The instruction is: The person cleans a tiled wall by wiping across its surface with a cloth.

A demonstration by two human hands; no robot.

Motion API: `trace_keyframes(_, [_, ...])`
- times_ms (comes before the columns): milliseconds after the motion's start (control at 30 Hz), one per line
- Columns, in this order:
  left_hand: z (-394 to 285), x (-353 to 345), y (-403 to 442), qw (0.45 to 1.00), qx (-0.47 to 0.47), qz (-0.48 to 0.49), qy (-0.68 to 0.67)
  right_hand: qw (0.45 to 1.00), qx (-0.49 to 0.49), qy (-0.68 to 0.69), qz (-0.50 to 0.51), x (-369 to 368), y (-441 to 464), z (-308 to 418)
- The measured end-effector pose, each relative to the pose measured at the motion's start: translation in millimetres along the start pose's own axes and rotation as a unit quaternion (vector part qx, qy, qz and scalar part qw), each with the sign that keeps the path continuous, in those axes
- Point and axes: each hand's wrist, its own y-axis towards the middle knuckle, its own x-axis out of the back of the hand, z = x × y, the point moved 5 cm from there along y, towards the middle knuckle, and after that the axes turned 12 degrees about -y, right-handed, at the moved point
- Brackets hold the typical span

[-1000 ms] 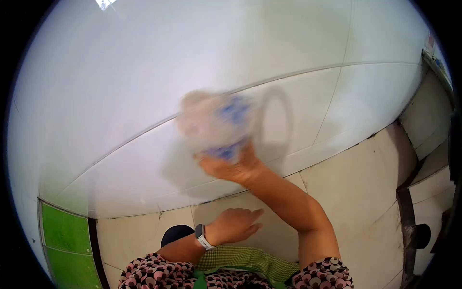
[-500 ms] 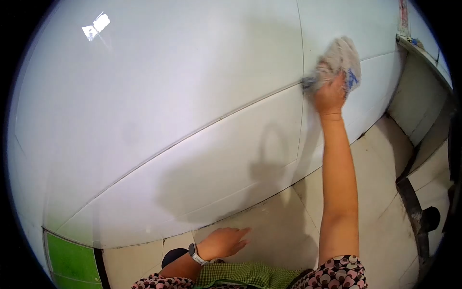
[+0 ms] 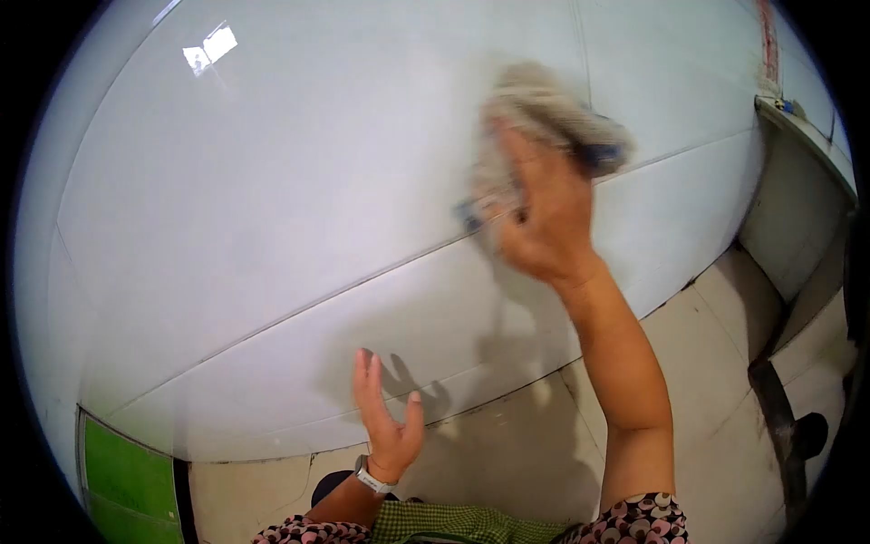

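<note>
My right hand point(image 3: 548, 204) is pressed onto a greyish-beige cloth point(image 3: 530, 95) with blue patches, held against the white tiled wall point(image 3: 308, 172). Both hand and cloth are blurred by motion, and the cloth lies across a horizontal tile joint. Lower down, my left hand point(image 3: 390, 412) is raised in front of the wall's bottom part, fingers stretched upward and thumb apart, with nothing in it. A pale watch point(image 3: 373, 475) is on that wrist. Shadows of my body and hand fall on the wall.
Beige floor tiles point(image 3: 494, 444) meet the wall's foot. A green panel point(image 3: 131, 480) stands at the lower left. On the right a ledge point(image 3: 797, 127) carries small items, and a dark round-ended object point(image 3: 809, 435) sits below it near the floor.
My right hand and the cloth have swept left along the wall, nearer to me. My left hand has risen from pointing sideways to fingers up. The view has shifted slightly.
</note>
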Motion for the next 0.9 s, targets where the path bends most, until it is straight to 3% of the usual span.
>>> trace_keyframes(67, [-5,-9,-4,1.0,0.0,0.017,0.007,0.99,0.126,0.051,0.038,1,19,65])
trace_keyframes(167, [-7,-16,-11,0.999,0.003,0.047,0.013,0.966,0.252,0.019,0.053,-17,39,132])
trace_keyframes(267, [-10,-20,-6,0.997,-0.017,0.061,-0.038,0.941,0.33,-0.058,0.047,-37,61,159])
trace_keyframes(367, [-7,-19,-1,0.996,-0.029,0.059,-0.057,0.94,0.34,-0.012,0.03,-39,94,152])
trace_keyframes(433, [-1,-17,0,0.995,-0.016,0.074,-0.071,0.966,0.24,0.055,-0.075,-32,115,127])
trace_keyframes(533, [-5,-23,4,0.991,-0.005,0.09,-0.097,0.968,0.173,0.041,-0.175,-3,137,62])
trace_keyframes(633, [-9,-28,4,0.99,0.029,0.088,-0.105,0.986,-0.105,0.016,-0.127,34,139,-66])
trace_keyframes(667, [-7,-26,5,0.99,0.031,0.09,-0.104,0.969,-0.025,-0.118,-0.217,29,132,-72])
trace_keyframes(733, [-8,-23,7,0.99,0.036,0.071,-0.118,0.905,-0.145,-0.361,-0.172,35,78,-214])
trace_keyframes(767, [-10,-21,7,0.989,0.037,0.072,-0.121,0.916,-0.302,-0.127,-0.231,46,45,-216])
trace_keyframes(833, [-15,-15,7,0.989,0.038,0.061,-0.127,0.908,-0.359,-0.124,-0.175,51,18,-232])
trace_keyframes(900, [-20,-15,8,0.989,0.039,0.068,-0.129,0.886,-0.397,-0.22,-0.094,48,-34,-265])
